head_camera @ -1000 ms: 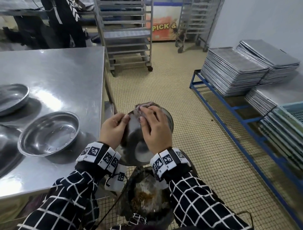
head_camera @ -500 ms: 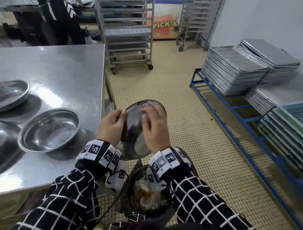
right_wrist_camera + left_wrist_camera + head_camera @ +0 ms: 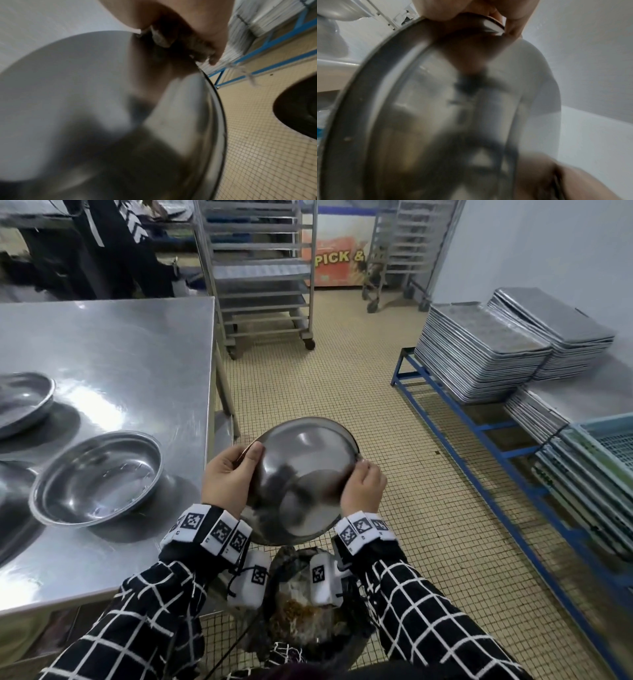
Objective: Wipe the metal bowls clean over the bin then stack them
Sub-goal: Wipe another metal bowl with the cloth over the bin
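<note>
Steel bowl hangs tilted above the black bin, its outer side toward the head camera; the left hand clamps its left rim with the thumb across the metal, and the right hand curls at the right rim. Another bowl sits on the steel surface. Left wrist: fingers pinch the rim. Right wrist: the grip closes on a grey cloth pressed against the bowl's edge.
</note>
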Available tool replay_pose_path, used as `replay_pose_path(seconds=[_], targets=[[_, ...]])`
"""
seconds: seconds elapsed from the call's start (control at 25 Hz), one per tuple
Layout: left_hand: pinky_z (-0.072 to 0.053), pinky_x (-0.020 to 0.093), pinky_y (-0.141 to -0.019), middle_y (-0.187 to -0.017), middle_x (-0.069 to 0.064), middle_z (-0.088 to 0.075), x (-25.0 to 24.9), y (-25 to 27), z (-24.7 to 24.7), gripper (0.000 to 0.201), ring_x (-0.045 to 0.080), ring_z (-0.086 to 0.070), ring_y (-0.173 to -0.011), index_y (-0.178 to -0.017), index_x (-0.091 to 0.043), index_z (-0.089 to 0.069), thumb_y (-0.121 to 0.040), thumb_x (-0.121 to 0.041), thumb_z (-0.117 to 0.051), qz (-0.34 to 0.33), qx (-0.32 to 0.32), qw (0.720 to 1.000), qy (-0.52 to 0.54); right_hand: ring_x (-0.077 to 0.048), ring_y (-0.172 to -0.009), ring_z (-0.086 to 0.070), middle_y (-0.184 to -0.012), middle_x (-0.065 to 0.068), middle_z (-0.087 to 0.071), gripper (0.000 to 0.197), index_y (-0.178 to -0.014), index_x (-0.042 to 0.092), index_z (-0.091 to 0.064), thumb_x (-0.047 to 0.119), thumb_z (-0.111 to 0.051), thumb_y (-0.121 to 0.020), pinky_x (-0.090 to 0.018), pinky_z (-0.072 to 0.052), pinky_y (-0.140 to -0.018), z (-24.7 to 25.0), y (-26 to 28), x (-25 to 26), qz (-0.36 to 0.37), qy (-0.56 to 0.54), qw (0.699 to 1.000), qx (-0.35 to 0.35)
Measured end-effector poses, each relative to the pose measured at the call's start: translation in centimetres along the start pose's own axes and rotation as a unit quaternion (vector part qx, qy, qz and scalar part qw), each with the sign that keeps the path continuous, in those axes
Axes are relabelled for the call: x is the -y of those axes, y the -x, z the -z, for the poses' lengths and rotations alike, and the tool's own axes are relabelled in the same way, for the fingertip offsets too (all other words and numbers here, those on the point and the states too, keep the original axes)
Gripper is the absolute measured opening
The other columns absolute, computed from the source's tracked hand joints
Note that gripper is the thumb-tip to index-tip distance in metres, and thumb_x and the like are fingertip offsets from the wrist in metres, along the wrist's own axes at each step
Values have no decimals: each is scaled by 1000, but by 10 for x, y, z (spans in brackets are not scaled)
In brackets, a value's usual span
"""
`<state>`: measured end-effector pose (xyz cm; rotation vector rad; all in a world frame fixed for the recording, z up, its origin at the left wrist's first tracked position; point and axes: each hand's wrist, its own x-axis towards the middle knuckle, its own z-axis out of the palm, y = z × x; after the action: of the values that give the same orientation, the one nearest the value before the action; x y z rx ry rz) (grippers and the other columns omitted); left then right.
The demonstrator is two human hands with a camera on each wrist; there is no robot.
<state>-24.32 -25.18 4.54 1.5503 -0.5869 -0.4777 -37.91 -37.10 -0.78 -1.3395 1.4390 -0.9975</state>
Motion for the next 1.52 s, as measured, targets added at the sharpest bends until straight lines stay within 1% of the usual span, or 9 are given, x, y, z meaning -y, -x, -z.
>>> replay_pose_path(seconds=[0.2,0.36,0.56,0.76,0.96,1.04,1.16,1.28,1.52], targets=[[-47,33,-72,-76,7,-63,6,-10,6,21,19,-56,-74,-79,-16,-69,-93,-29,-59,36,-25,997,69,-13,-108,-52,-117,8,-54,26,-125,23,-47,31,-40,-101,-29,-41,-95,18,-11,-4,-46,-123,989,71],[-51,38,-83,-77,-10,-68,23,-13,14,24,13,-62,-78,-80,-31,-69,-97,-29,-52,50,11,998,47,-7,-93,-57,-101,10,-61,15,-106,21,-57,32,-49,-98,-17,-42,-77,32,-26,1,43,-64,994,82],[-50,31,-93,-115,-5,-62,34,-9,15,26,10,-59,-106,-120,-36,-56,-94,-34,-53,13,78,995,-64,2,-78,-54,-87,12,-60,15,-103,20,-57,31,-48,-98,-16,-40,-65,43,-37,19,182,89,967,156],[-40,6,-69,-94,-7,-64,10,-1,1,22,5,-57,-85,-111,-23,-63,-96,-33,-53,-31,133,967,-215,-11,-71,-55,-80,3,-59,17,-102,12,-56,26,-48,-99,-19,-37,-62,37,-36,34,310,170,898,260],[-45,16,-65,-80,5,-69,18,2,0,30,17,-61,-77,-86,-13,-70,-96,-36,-53,-17,71,974,-216,-2,-104,-55,-115,11,-55,30,-127,17,-45,20,-49,-98,-30,-50,-93,25,-22,38,323,72,895,299],[-47,29,-65,-72,1,-67,20,2,-4,30,15,-60,-70,-78,-17,-68,-96,-36,-53,-14,58,976,-211,1,-113,-45,-130,6,-44,33,-127,14,-45,25,-49,-96,-24,-46,-98,15,1,35,370,111,884,263],[-40,19,-56,-55,-11,-61,12,1,-9,32,-1,-52,-54,-66,-25,-63,-96,-32,-54,-22,47,983,-179,-19,-125,-37,-136,-7,-42,41,-119,16,-58,44,-38,-97,-34,-34,-105,-1,35,23,465,246,839,141],[-35,18,-49,-44,-14,-52,10,2,-4,39,-1,-43,-43,-60,-19,-59,-96,-34,-54,-17,39,989,-143,-20,-110,-38,-121,-8,-49,44,-116,15,-61,45,-34,-97,-39,-40,-94,1,31,24,404,237,883,35],[-37,20,-48,-54,-4,-48,12,5,12,35,12,-42,-54,-67,-14,-60,-93,-38,-56,50,-26,998,-23,-22,-111,-49,-114,-8,-50,38,-129,9,-54,29,-37,-102,-19,-30,-85,24,2,8,129,142,976,101]])
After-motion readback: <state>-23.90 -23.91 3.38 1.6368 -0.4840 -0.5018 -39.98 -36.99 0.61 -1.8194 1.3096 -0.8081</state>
